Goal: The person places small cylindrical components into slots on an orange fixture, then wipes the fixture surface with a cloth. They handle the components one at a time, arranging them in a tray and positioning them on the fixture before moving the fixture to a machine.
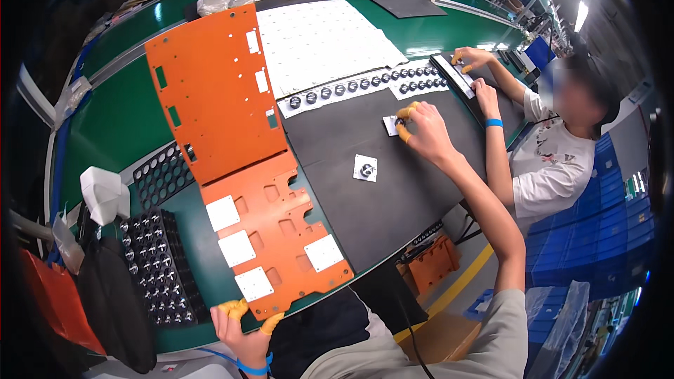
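My right hand point(427, 133), with yellow finger covers, is closed on a black round part sitting on a small white square plate point(390, 126), over the dark mat. Closer to me on the mat lies another white square plate point(365, 168) with a black round part at its centre. My left hand point(242, 333), also with yellow finger covers, has thumb and fingers apart at the near corner of an orange fixture point(288, 224). White square plates point(239, 248) lie on that fixture. Its orange lid point(210, 91), with cut-outs, stands raised beyond it.
Rows of black round parts on white strips point(337, 90) line the mat's point(337, 231) far side, before a white sheet point(323, 42). A black tray of round parts point(158, 267) stands left. At right, a co-worker's hands point(481, 77) handle a dark, long tray point(456, 76).
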Available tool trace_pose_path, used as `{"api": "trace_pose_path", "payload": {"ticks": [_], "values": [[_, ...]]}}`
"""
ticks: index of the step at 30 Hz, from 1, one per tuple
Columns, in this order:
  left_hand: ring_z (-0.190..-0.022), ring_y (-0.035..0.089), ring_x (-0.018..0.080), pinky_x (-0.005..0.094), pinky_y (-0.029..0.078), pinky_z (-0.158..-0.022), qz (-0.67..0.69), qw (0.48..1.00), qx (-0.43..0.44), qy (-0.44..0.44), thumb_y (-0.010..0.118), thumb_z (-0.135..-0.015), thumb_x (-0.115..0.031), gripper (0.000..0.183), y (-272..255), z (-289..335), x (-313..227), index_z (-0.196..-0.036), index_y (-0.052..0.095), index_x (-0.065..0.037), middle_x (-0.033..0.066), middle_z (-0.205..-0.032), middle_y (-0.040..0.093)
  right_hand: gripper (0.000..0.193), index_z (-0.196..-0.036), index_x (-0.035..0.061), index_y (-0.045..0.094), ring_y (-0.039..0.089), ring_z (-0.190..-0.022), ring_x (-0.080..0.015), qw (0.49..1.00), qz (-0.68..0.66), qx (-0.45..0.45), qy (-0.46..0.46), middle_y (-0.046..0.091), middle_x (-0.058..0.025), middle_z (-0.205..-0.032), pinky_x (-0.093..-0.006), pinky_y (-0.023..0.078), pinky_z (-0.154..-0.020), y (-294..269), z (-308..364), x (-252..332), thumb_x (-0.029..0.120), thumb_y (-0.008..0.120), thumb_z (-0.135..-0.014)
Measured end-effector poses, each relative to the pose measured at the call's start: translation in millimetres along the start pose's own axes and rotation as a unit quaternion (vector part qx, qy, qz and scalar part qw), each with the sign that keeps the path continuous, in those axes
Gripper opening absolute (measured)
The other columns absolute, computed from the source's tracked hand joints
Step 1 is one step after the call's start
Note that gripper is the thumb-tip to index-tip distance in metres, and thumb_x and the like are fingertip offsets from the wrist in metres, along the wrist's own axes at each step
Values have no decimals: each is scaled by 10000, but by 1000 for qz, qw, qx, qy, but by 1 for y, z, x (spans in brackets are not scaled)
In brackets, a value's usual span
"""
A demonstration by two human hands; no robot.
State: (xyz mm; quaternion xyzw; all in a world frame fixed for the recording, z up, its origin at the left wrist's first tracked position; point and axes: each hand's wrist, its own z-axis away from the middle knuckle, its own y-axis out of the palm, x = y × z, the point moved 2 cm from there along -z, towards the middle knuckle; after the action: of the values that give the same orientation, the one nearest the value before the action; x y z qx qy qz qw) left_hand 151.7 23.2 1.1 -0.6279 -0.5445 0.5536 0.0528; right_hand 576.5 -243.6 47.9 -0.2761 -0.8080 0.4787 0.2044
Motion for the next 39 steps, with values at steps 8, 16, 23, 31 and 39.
{"api": "trace_pose_path", "payload": {"ticks": [8, 16, 23, 31, 39], "values": [[-834, 586, 406, 480, 506, -758, -5, 1000, 22, 8, 975, -589, -225, 515, -10, -11, -16, -926, 655, -2, 179, -899, 638, 254, -1007, 51, 689, 588, -962, -297, 998, 15, -64, -13, 646, -101, -969, -413, 456, -907, 38, -38, -46, 75, 744, -760], [-792, 571, 407, 475, 492, -719, -7, 999, 21, 24, 974, -599, -260, 528, -5, -14, -15, -892, 636, 21, 187, -859, 614, 244, -989, 62, 697, 575, -958, -278, 995, 36, -87, -9, 652, -82, -992, -408, 427, -935, 46, -41, -57, 74, 751, -751], [-804, 575, 409, 474, 493, -720, -19, 999, 31, 15, 970, -603, -270, 538, -6, -13, -15, -906, 630, 15, 191, -879, 615, 233, -973, 65, 706, 551, -981, -272, 993, 59, -95, -24, 650, -68, -1025, -416, 387, -999, 47, -48, -56, 73, 755, -745], [-804, 578, 410, 474, 497, -719, -23, 999, 30, 9, 964, -611, -303, 552, -7, -10, -14, -908, 629, 20, 193, -878, 618, 240, -995, 62, 710, 550, -993, -273, 994, 58, -90, -23, 652, -70, -1038, -417, 378, -1013, 49, -50, -55, 79, 753, -760], [-805, 577, 422, 494, 493, -720, -27, 999, 33, 18, 955, -639, -313, 547, -7, -11, -14, -920, 634, 30, 208, -888, 619, 417, -1198, 48, 644, 551, -1109, -329, 997, 1, -68, -25, 638, -133, -1177, -438, 380, -1038, 45, -62, -52, 90, 734, -793]]}}
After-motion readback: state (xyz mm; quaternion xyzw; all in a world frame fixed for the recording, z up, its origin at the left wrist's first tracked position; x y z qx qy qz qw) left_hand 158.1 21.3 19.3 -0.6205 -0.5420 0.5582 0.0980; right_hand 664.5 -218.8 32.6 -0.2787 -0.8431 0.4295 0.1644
